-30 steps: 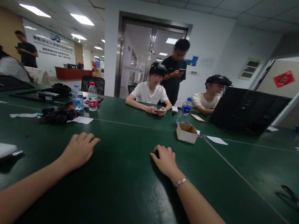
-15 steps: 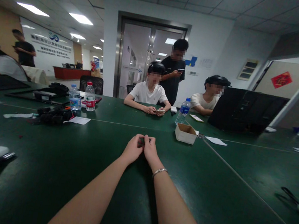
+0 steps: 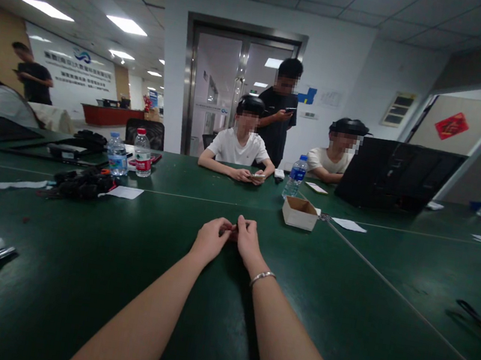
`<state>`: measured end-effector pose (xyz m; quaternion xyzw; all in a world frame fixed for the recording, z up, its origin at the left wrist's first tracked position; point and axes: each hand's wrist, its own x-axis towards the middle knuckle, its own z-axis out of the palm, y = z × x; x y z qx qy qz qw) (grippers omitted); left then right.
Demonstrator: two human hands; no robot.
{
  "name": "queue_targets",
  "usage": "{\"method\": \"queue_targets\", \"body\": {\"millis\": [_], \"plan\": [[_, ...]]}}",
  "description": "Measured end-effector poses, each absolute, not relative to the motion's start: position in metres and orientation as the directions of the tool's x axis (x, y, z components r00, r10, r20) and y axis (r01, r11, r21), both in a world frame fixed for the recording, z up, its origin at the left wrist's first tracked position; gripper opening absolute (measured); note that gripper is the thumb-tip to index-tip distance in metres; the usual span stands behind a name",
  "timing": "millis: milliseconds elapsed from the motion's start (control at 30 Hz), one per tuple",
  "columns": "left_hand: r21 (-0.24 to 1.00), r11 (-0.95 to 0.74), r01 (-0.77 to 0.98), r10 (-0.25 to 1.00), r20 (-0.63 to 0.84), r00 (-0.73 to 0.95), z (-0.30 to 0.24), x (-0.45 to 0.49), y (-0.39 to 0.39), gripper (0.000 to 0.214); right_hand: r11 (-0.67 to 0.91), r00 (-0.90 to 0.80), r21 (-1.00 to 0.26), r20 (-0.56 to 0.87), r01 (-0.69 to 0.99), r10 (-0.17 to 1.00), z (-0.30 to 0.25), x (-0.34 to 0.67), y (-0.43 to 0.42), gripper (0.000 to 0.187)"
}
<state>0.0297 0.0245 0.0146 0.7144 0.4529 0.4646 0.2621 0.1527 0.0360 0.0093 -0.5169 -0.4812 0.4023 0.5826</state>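
My left hand [image 3: 211, 240] and my right hand [image 3: 247, 242] meet over the green table [image 3: 125, 271], fingertips close together. Both have their fingers curled inward. Something small and dark shows between the fingertips, but it is too small and too covered to name. A silver bracelet [image 3: 262, 277] circles my right wrist. Beyond my right hand stands a small open cardboard box [image 3: 299, 218], apart from it.
Water bottles [image 3: 142, 155] stand at the back left beside a tangled black heap [image 3: 80, 182]. Another bottle [image 3: 296, 177] is behind the box. A large black monitor [image 3: 396, 177] stands at right. Seated across is a person in white [image 3: 241, 146], holding a phone.
My fingertips have shifted slightly; the right thumb and fingers sit a little apart from the left ones, and a dark bit shows between them. The view has turned a little to the right.
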Motion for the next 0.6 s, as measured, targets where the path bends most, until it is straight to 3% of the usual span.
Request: {"method": "queue_targets", "body": {"millis": [300, 400, 533, 600], "plan": [[0.899, -0.323, 0.297, 0.94, 0.34, -0.008, 0.008, 0.02, 0.036, 0.009, 0.202, 0.254, -0.978, 0.181, -0.055, 0.95, 0.009, 0.152, 0.031, 0.037], [0.938, -0.289, 0.19, 0.954, 0.299, -0.03, 0.007, 0.016, 0.041, 0.02, 0.195, 0.199, -0.975, 0.214, 0.11, 0.956, 0.011, 0.153, 0.028, 0.033], [0.965, -0.224, -0.133, 0.974, 0.226, -0.005, 0.008, 0.013, 0.042, 0.02, 0.189, 0.149, -0.906, 0.261, 0.38, 0.954, 0.012, 0.152, 0.026, 0.017], [0.958, -0.197, -0.207, 0.979, 0.203, 0.008, 0.009, 0.014, 0.041, 0.022, 0.217, 0.11, -0.85, 0.304, 0.479, 0.946, 0.011, 0.151, 0.026, 0.019]]}}
